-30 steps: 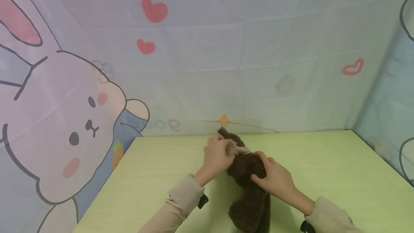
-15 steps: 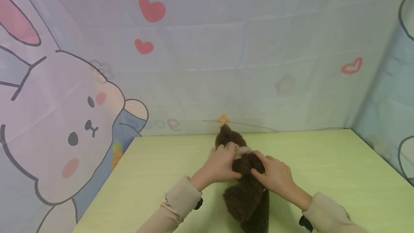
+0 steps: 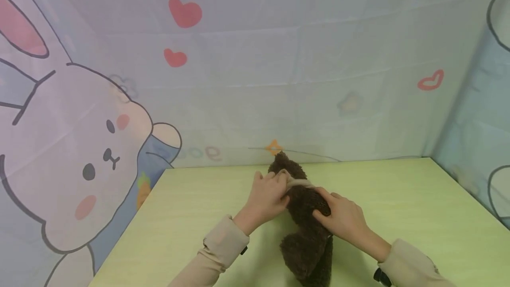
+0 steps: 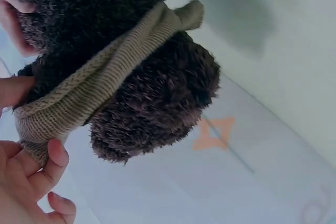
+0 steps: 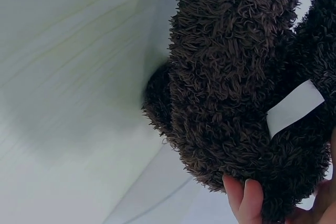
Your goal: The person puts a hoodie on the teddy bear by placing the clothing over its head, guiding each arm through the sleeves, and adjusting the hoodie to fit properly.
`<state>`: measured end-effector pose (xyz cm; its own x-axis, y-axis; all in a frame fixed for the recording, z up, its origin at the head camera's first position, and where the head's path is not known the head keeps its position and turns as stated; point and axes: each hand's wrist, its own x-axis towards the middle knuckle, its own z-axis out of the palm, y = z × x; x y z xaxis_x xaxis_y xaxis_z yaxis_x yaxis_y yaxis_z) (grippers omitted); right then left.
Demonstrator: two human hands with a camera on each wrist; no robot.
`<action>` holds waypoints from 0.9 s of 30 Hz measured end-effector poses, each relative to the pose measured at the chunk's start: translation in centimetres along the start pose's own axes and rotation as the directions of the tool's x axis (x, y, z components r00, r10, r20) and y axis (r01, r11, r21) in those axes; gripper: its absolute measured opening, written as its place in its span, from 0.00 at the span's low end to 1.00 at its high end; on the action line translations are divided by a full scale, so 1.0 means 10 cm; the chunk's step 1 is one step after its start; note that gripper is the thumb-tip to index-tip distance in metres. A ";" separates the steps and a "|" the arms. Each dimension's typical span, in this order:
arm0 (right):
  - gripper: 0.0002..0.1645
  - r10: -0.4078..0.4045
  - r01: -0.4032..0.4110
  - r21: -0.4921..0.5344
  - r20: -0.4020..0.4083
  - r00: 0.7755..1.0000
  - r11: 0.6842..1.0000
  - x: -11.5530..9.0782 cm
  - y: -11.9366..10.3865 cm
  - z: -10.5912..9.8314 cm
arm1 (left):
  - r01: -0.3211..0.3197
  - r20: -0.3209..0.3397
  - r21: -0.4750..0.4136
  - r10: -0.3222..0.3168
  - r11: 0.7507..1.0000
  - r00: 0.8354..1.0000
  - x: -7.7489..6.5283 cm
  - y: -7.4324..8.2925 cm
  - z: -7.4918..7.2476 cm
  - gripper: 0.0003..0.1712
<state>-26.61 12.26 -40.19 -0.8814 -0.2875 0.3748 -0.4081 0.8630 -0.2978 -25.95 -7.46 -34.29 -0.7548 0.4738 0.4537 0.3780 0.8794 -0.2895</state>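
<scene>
A dark brown plush toy [image 3: 304, 251] with shaggy fur stands out over the table, held between both hands. Round it runs a beige ribbed knit band [image 4: 100, 82], with a short end poking out at the upper right in the left wrist view. The left hand [image 3: 266, 196] pinches the band's edge between its fingertips. On the other side, the right hand [image 3: 345, 216] grips the toy's body, thumb on the near face. A white fabric tag [image 5: 295, 107] sticks out of the fur in the right wrist view. The toy's face is not seen.
Beneath the hands is a yellow-green table [image 3: 191, 225]. A pale printed cloth [image 3: 255, 79] hangs behind it, bearing hearts and a large cartoon rabbit [image 3: 99, 163] on the left. Another cloth panel [image 3: 478, 136] hangs at the right.
The left hand shifted onto the toy's side, then drew back left and up, pulling the band's edge. The toy's top tip has swung slightly right. The right hand keeps its grip.
</scene>
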 end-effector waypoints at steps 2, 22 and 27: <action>0.32 -0.004 0.004 -0.006 -0.003 1.000 1.000 0.00 0.00 0.00 | -0.005 -0.029 0.042 0.006 0.999 1.000 0.00 -0.01 0.02 0.10; 0.38 -0.340 0.350 -0.020 -0.290 0.894 0.937 0.26 -0.09 0.06 | 0.017 -0.060 -0.411 -0.045 0.912 0.997 -0.02 -0.14 0.15 0.11; 0.32 -0.449 0.426 -0.144 -0.291 0.845 0.893 0.37 -0.10 0.05 | 0.035 0.045 -0.572 -0.012 0.820 0.999 0.00 -0.11 0.10 0.09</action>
<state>-29.57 10.12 -38.95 -0.4921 -0.5097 0.7057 -0.7055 0.7084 0.0197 -26.91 -8.52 -34.80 -0.7826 0.4608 0.4186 0.5895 0.7646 0.2605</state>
